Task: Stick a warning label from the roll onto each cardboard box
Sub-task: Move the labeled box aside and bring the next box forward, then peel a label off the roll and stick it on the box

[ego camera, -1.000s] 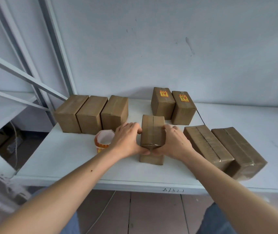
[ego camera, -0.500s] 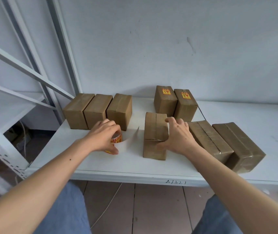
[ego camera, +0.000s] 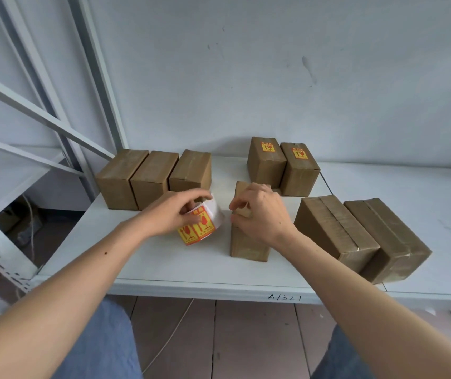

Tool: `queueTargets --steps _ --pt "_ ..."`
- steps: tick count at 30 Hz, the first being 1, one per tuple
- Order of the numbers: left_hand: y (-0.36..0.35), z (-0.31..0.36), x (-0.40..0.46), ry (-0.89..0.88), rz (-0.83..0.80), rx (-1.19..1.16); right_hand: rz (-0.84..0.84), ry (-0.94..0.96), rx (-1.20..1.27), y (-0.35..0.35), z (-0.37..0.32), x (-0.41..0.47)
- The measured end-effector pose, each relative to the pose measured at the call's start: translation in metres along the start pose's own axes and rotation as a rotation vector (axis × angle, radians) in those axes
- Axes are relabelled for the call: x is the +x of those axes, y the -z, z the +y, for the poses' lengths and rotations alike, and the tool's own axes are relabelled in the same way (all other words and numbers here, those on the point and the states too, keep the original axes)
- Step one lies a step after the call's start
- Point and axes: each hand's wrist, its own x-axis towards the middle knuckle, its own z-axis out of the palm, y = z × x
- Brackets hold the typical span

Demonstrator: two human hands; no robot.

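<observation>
On the shelf (ego camera: 164,269), the centre box (ego camera: 246,242) marks the dial centre. The label roll (ego camera: 201,227) lies at 9 o'clock, three boxes (ego camera: 153,181) at 10, two labelled boxes (ego camera: 282,165) at 1, two flat boxes (ego camera: 361,236) at 3.

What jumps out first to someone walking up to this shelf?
The roll of yellow-and-red warning labels, held up by the left hand mid-shelf. Right of it, the right hand rests on an upright brown cardboard box. Two labelled boxes stand at the back.

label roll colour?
Yellow labels with red-orange symbols on white backing: label roll, head view.
</observation>
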Motion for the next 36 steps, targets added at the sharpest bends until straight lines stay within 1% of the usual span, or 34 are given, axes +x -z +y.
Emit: queueTargets --steps 5,9,12,16,21,23,25,27,30,33,36 --pt "0.0 0.014 0.005 -0.026 0.037 -0.12 -0.034 0.025 0.055 -0.011 -0.007 0.013" --pt "0.001 0.021 0.009 -0.033 0.086 -0.167 -0.019 -0.007 0.067 -0.016 -0.008 0.019" --pt "0.002 0.026 0.011 -0.014 0.093 -0.213 -0.006 -0.042 0.118 -0.021 -0.005 0.02" --pt "0.003 0.027 0.014 -0.012 0.092 -0.199 -0.013 -0.088 0.183 -0.022 0.0 0.021" --pt "0.003 0.025 0.016 0.005 0.091 -0.178 -0.073 -0.106 0.226 -0.021 0.006 0.023" --pt "0.003 0.023 0.017 0.016 0.086 -0.185 -0.07 -0.132 0.268 -0.02 0.01 0.024" --pt "0.005 0.02 0.018 0.023 0.096 -0.167 -0.029 -0.18 0.339 -0.016 0.015 0.025" --pt "0.005 0.014 0.018 0.023 0.126 -0.083 0.029 -0.274 0.432 -0.009 0.024 0.027" --pt "0.001 0.004 0.021 0.024 0.14 0.183 0.084 -0.449 0.56 0.001 0.043 0.031" --pt "-0.01 -0.002 0.022 0.033 0.056 0.482 0.041 -0.552 0.575 0.007 0.055 0.036" --pt "-0.019 -0.005 0.022 0.037 -0.001 0.553 -0.046 -0.597 0.572 0.012 0.06 0.037"
